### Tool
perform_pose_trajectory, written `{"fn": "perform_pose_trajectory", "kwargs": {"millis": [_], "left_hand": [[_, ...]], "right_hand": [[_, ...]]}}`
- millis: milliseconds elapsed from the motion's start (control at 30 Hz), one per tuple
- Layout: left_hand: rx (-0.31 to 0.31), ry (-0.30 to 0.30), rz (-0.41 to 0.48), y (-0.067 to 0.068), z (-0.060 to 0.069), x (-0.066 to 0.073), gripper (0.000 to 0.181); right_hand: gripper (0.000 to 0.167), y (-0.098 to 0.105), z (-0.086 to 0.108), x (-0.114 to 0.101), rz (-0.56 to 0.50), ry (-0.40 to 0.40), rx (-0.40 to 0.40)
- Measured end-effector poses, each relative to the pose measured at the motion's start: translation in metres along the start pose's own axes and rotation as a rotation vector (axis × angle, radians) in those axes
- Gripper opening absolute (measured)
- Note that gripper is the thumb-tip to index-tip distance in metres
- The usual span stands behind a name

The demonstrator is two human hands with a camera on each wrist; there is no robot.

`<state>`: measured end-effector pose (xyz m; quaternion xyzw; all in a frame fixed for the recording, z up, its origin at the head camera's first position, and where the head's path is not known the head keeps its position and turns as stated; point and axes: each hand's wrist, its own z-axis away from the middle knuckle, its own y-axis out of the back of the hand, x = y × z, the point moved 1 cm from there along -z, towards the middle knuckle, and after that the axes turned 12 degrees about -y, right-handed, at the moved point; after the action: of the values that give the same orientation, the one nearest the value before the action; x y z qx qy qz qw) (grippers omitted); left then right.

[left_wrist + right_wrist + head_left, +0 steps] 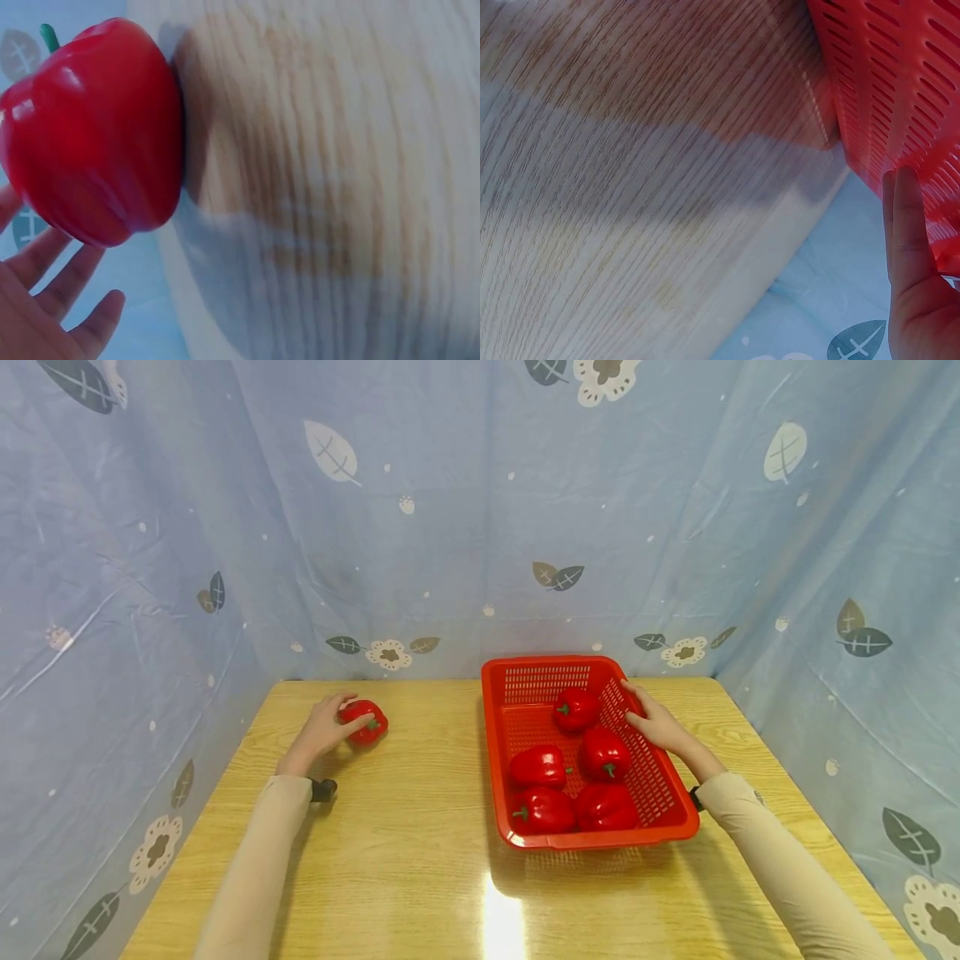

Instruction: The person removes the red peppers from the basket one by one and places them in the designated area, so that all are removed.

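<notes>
At the left of the table, my left hand [318, 735] holds a red bell pepper [364, 724], with the thumb across its near side. In the left wrist view the same pepper [101, 135] touches the wood, and some spread fingers [71, 281] pass behind it. To the right stands a red plastic basket [492, 760] with several red bell peppers [540, 767] inside. My right hand [660, 727] rests at the basket's right rim. Seen from the right wrist, its fingers [909, 225] lie straight along the slotted outer wall [877, 90]; the thumb is hidden there.
The wooden table [420, 827] has bare wood between the left hand and the basket. Blue patterned cloth [450, 527] hangs behind the table and along both sides. A dark wrist strap [322, 790] shows at the left cuff.
</notes>
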<state>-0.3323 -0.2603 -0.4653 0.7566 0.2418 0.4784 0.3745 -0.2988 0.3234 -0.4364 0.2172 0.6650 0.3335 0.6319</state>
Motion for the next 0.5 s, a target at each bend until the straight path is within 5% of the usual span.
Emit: {"fn": "perform_pose_trajectory", "kwargs": {"millis": [500], "left_hand": [[0.046,-0.028,-0.068,0.001,-0.009,0.016,0.072]], "right_hand": [[0.058,-0.001,-0.001,0.002,-0.017,0.007,0.002]]}}
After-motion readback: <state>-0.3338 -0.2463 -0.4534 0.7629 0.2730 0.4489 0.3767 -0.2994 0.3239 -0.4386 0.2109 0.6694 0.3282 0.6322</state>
